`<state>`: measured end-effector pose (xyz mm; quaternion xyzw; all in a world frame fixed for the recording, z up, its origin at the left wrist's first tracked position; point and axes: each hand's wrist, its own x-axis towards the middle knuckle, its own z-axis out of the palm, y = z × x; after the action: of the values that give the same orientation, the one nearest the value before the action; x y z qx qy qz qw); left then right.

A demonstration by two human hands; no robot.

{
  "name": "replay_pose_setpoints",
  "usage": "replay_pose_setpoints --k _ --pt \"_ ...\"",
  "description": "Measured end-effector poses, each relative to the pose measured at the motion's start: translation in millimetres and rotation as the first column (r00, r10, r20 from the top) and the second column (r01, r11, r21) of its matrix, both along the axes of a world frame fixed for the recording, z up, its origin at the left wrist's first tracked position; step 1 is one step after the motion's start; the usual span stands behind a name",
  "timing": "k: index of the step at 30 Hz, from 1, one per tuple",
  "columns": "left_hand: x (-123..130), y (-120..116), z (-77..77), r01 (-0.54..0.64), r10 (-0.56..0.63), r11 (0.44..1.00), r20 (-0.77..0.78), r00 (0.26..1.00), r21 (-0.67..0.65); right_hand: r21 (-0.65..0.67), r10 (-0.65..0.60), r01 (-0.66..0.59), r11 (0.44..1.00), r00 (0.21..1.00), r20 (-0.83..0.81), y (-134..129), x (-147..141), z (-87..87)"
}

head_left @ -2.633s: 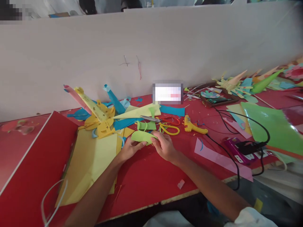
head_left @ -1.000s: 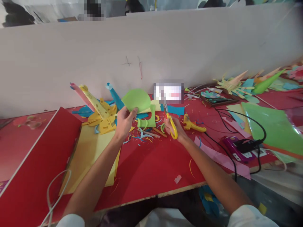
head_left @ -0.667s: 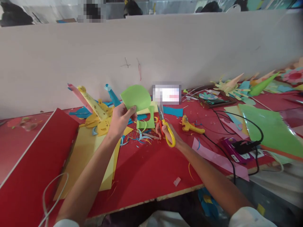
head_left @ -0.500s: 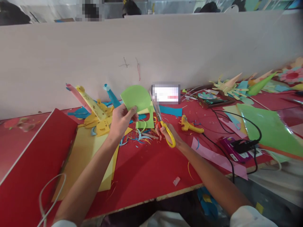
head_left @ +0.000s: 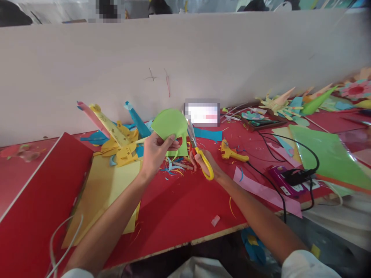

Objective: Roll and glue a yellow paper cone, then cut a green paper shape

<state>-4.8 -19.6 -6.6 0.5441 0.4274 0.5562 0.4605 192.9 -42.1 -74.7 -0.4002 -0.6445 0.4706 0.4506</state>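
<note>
Pinched in my left hand [head_left: 158, 152] is a rounded piece of green paper [head_left: 170, 122], raised above the table. My right hand [head_left: 204, 162] grips a pair of scissors [head_left: 199, 150] with yellow handles, its blades pointing up beside the paper's right edge. Whether the blades touch the paper I cannot tell. Below the paper lies a green offcut [head_left: 183, 148] with a curved cut, among thin curled paper scraps [head_left: 174, 166]. Left of my left hand stand yellow, blue and pink paper cones, the yellow cone [head_left: 108, 127] on a yellow paper base.
A yellow glue gun [head_left: 233, 152] with a black cord lies right of the scissors. Behind are a blue paper strip [head_left: 208, 134] and a blurred screen [head_left: 203, 113]. A purple power box [head_left: 285, 181], a pink strip [head_left: 268, 193] and yellow sheets [head_left: 100, 193] lie on the red table [head_left: 174, 216].
My left hand has shifted right and slightly down with the green paper, which is now tilted differently. My right hand and the scissors have hardly moved.
</note>
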Motion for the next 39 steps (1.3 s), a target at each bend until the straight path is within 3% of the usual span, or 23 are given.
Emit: replay_pose_setpoints --k 11,26,33,39 --pt "2.4 -2.5 3.6 -0.021 0.021 1.0 0.0 1.0 -0.015 -0.032 -0.026 0.027 0.999 0.999 0.031 1.4 0.2 -6.8" --pt "2.8 -4.6 2.5 -0.009 0.009 1.0 0.0 1.0 -0.012 0.053 -0.089 0.083 0.995 0.988 0.124 -3.0 2.4 3.7" --pt "-1.2 -3.6 7.0 -0.043 0.044 0.998 -0.014 0.999 0.037 0.009 -0.12 0.12 0.993 0.985 0.123 -1.3 2.6 0.1" --pt "-0.8 -4.6 10.3 -0.032 0.032 0.998 0.006 0.999 0.044 -0.102 -0.153 0.162 0.982 0.984 0.094 0.9 2.5 -8.2"
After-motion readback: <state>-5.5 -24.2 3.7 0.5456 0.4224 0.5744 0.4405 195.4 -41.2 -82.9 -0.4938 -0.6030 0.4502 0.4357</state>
